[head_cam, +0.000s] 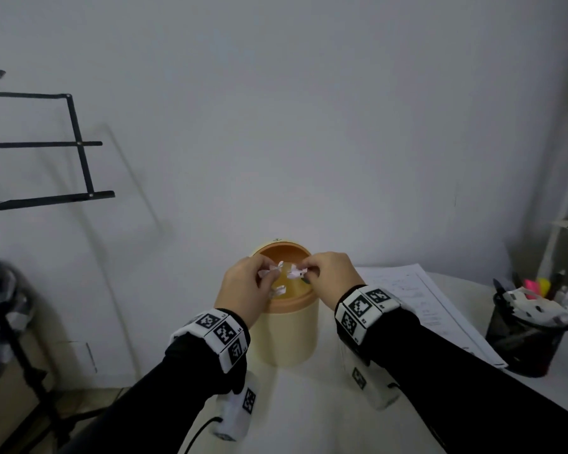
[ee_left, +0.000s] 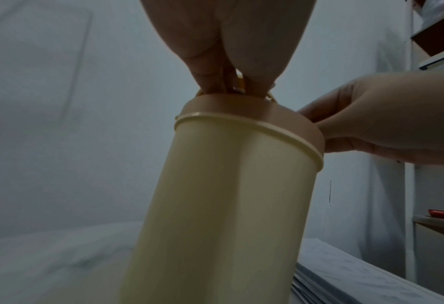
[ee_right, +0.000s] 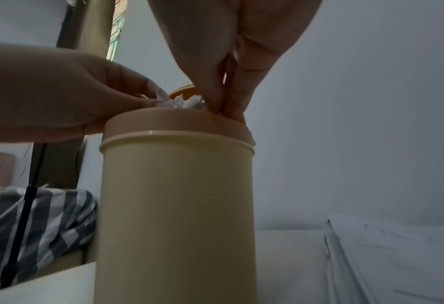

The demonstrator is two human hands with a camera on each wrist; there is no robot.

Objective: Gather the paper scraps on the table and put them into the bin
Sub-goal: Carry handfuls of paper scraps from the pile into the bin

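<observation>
Both of your hands are over the open mouth of the bin [head_cam: 289, 335], which stands upright on the white surface [head_cam: 309, 404] close to the wall. Your left hand [head_cam: 243, 290] has its fingers curled, and it pinches a few white paper scraps [head_cam: 271, 270] just above the orange rim; one more small scrap shows under this hand at the near edge of the opening. Your right hand [head_cam: 330, 270] also has its fingers bent together, and its fingertips pinch another white scrap [head_cam: 295, 273], which hangs over the inside of the bin. The two hands are very near each other, almost touching at the fingertips. In the right wrist view, the white scraps [ee_right: 189, 101] stick up between the two hands, directly above the rim, and the bin [ee_right: 176, 205] fills the middle of the picture. In the left wrist view, your left fingers [ee_left: 210, 78] point down into the opening, and the scraps are mostly hidden behind the rim of the bin [ee_left: 236, 185]. To the right of the bin, a stack of printed paper sheets [head_cam: 433, 309] lies flat on the surface, and further right stands a dark mesh pen holder [head_cam: 525, 342] with markers in it. A black metal stand [head_cam: 76, 145] is at the left, against the wall.
</observation>
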